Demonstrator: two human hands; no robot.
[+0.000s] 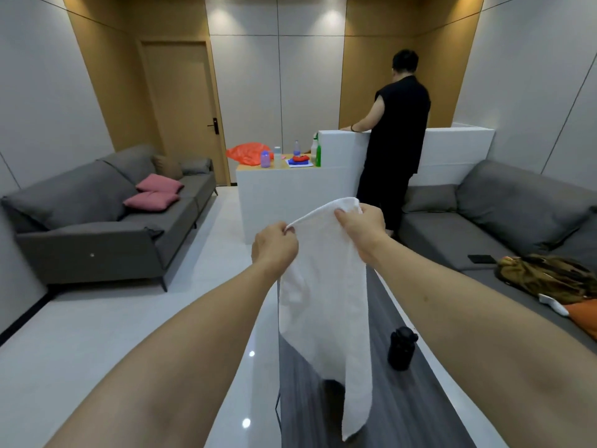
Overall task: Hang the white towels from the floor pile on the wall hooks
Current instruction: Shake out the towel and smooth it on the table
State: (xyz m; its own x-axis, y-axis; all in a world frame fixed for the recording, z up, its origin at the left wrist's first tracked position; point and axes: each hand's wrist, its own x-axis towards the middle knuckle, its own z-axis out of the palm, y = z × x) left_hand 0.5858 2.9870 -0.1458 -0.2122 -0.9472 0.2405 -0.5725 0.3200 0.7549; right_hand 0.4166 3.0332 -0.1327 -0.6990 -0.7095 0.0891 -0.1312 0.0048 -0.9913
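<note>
I have the white towel (323, 286) held up in front of me by its top edge, my left hand (274, 245) pinching one corner between curled fingers and my right hand (363, 226) gripping the other, so the cloth hangs free above a dark grey low table (420, 399). The risk I see is the long tail: it dangles low and uneven, and I judge it could drag across the table or brush the black bottle (401, 349) standing near it and tip it as I turn. The left pinch looks light, so a corner could slip. No wall hooks or floor pile are in view, so I must find them. The floor is glossy white tile; grey sofas (106, 218) line both sides, and a person in black (399, 130) stands at a white counter (290, 192) ahead.
</note>
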